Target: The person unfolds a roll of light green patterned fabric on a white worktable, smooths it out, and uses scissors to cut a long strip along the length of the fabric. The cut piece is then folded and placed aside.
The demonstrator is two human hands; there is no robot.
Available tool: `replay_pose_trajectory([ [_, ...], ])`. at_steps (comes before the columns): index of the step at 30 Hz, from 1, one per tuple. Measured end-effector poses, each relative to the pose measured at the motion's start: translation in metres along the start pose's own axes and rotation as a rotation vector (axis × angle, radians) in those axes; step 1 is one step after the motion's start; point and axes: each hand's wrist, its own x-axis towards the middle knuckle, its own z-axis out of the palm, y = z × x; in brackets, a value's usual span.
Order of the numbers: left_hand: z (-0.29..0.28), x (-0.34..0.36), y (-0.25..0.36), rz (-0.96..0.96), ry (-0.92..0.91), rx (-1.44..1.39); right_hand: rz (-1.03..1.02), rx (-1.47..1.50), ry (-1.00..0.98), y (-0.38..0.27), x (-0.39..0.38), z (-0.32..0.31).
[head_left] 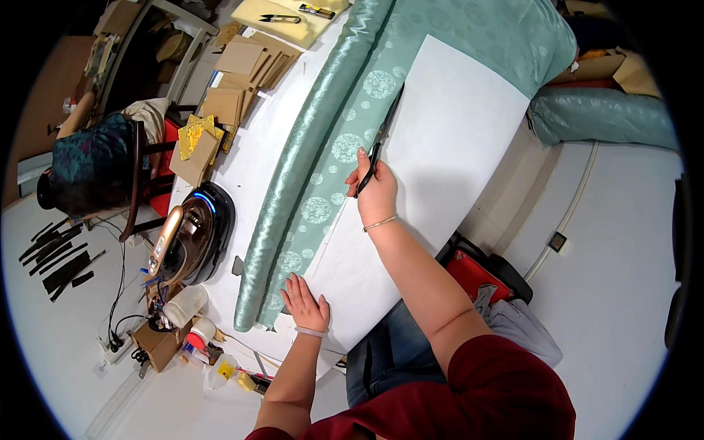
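Observation:
My right hand grips long black scissors, their blades along the edge of a large white paper sheet that lies on teal, satin-like fabric with round medallion patterns. Further down, my left hand lies flat with fingers spread on the paper's left edge and the fabric beside it. A rolled length of the same fabric runs along the left of both hands. A clothes iron with a blue light stands left of the roll.
Cardboard pieces, a yellow foam block with small tools, and containers line the table's left. Another person sits by a chair at far left. A teal fabric bundle lies at upper right; a red-and-black seat stands below the table.

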Motion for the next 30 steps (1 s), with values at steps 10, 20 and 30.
replay_pose_trajectory([
  [10,-0.002,0.001,0.002,-0.009,-0.01,0.002,-0.031,-0.023,-0.018,-0.016,0.02,-0.006],
  [20,-0.003,0.0,0.001,-0.009,-0.025,0.012,-0.009,0.042,-0.034,-0.026,0.033,-0.006],
  [30,-0.002,0.0,0.0,-0.001,-0.021,0.009,-0.044,-0.019,-0.014,-0.032,0.036,-0.008],
])
